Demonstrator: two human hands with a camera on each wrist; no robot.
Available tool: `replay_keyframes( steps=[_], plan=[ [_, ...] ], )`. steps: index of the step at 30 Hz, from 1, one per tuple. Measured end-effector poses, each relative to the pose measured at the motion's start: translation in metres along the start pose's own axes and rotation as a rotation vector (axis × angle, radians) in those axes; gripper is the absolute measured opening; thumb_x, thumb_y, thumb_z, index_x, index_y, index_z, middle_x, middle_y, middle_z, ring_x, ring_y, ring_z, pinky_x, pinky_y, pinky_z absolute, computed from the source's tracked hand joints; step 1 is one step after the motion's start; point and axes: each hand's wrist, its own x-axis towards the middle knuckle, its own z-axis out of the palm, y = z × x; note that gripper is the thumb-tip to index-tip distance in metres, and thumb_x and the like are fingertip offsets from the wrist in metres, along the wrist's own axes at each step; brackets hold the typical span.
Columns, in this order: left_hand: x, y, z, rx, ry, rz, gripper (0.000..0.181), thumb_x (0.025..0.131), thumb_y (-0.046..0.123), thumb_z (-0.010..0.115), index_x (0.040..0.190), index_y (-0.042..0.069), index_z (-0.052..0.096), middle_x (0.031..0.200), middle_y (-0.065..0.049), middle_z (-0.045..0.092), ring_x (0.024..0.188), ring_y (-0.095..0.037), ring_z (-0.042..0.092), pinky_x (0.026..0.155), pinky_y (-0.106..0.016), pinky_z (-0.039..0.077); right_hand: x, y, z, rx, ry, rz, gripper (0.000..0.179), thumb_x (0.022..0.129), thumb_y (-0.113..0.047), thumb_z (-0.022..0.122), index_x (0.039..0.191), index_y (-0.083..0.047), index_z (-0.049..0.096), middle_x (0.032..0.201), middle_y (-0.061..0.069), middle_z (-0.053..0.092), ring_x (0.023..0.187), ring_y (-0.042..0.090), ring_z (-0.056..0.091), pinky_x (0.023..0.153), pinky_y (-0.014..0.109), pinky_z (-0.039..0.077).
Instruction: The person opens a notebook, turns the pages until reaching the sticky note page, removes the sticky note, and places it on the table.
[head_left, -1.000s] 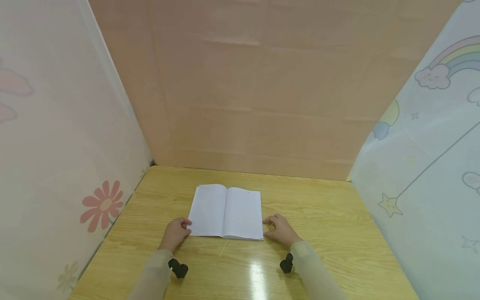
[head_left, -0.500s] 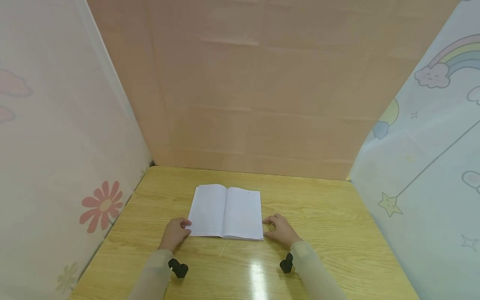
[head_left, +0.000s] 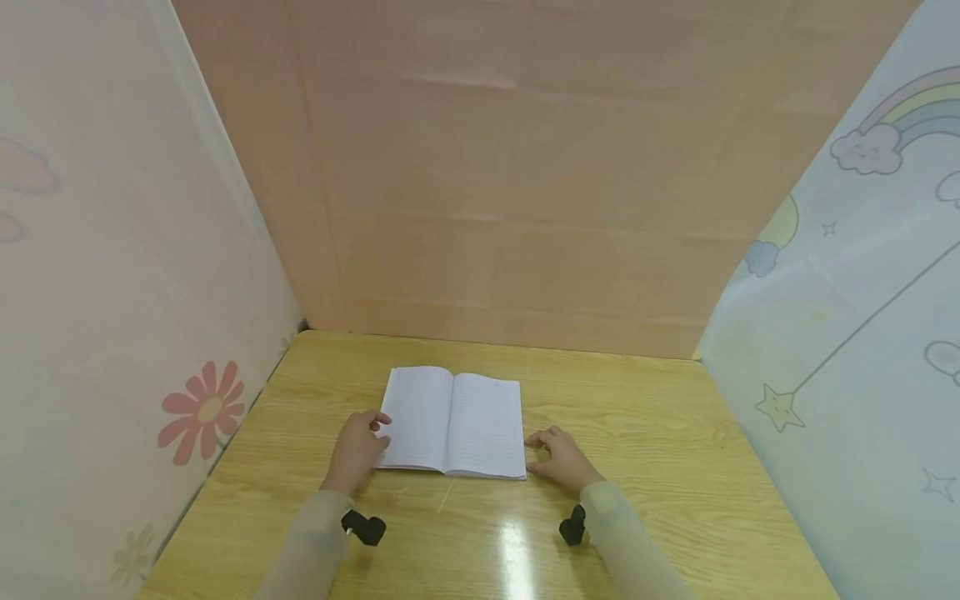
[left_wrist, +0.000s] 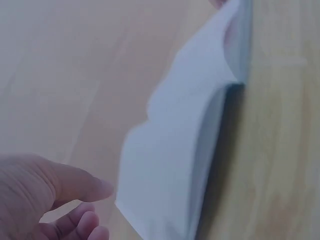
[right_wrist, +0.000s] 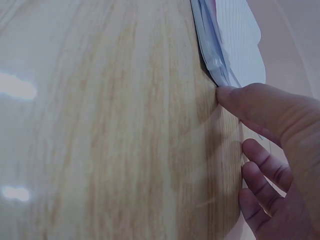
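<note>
An open notebook [head_left: 487, 425] with ruled white pages lies on the wooden table, its pages bowing up on both sides of the middle fold. My left hand [head_left: 356, 450] is at its left edge, fingertips overlapping the page margin in the head view. In the left wrist view, the left thumb [left_wrist: 92, 187] points at the page edge and the other fingers bend loosely below it. My right hand [head_left: 566, 462] rests at the notebook's lower right edge. Its thumb [right_wrist: 250, 100] reaches the corner in the right wrist view, with the other fingers loosely bent and spread below.
The wooden table [head_left: 637, 425] extends around the notebook. A thin pale ribbon [head_left: 446, 496] sticks out below the fold. A tan panel [head_left: 510, 183] stands behind, with patterned white sheets on the left [head_left: 112, 292] and right [head_left: 862, 333]. Black wrist mounts sit on both sleeves.
My left hand has moved slightly up and to the right, from the notebook's lower left corner along its left edge onto the page margin. The right hand has stayed in place.
</note>
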Motion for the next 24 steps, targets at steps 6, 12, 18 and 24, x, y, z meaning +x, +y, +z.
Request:
replay_keyframes(
  steps=[6, 12, 18, 24],
  plan=[
    [0.004, 0.038, 0.007, -0.096, 0.021, 0.153, 0.021, 0.082, 0.001, 0.072, 0.102, 0.004, 0.068, 0.097, -0.015, 0.06, 0.084, -0.022, 0.056, 0.073, -0.033, 0.049, 0.001, 0.0, 0.0, -0.02, 0.005, 0.004, 0.038, 0.083, -0.026, 0.076, 0.118, -0.016, 0.064, 0.108, 0.0, 0.053, 0.106, 0.021, 0.045, 0.089, 0.043, 0.045],
    [0.004, 0.07, 0.026, -0.223, 0.001, 0.261, 0.021, 0.082, -0.001, 0.072, 0.102, 0.005, 0.068, 0.096, -0.011, 0.06, 0.087, -0.019, 0.057, 0.076, -0.03, 0.052, 0.002, 0.001, 0.001, -0.027, 0.005, -0.004, 0.039, 0.083, -0.027, 0.076, 0.118, -0.016, 0.064, 0.108, 0.0, 0.053, 0.105, 0.021, 0.046, 0.088, 0.043, 0.045],
    [0.002, 0.095, 0.048, -0.293, -0.084, 0.292, 0.018, 0.086, 0.004, 0.071, 0.102, 0.011, 0.067, 0.102, -0.009, 0.061, 0.092, -0.017, 0.058, 0.079, -0.029, 0.05, 0.002, 0.002, 0.002, -0.015, 0.007, 0.004, 0.038, 0.083, -0.029, 0.076, 0.118, -0.018, 0.064, 0.109, -0.001, 0.053, 0.107, 0.022, 0.045, 0.09, 0.045, 0.045],
    [-0.003, 0.108, 0.074, -0.324, -0.181, 0.312, 0.019, 0.087, 0.005, 0.07, 0.104, 0.01, 0.067, 0.105, -0.009, 0.061, 0.096, -0.018, 0.06, 0.082, -0.029, 0.051, 0.004, 0.005, 0.004, -0.051, 0.028, 0.0, 0.037, 0.081, -0.029, 0.077, 0.115, -0.019, 0.065, 0.106, -0.001, 0.054, 0.104, 0.021, 0.047, 0.087, 0.043, 0.045]
  ],
)
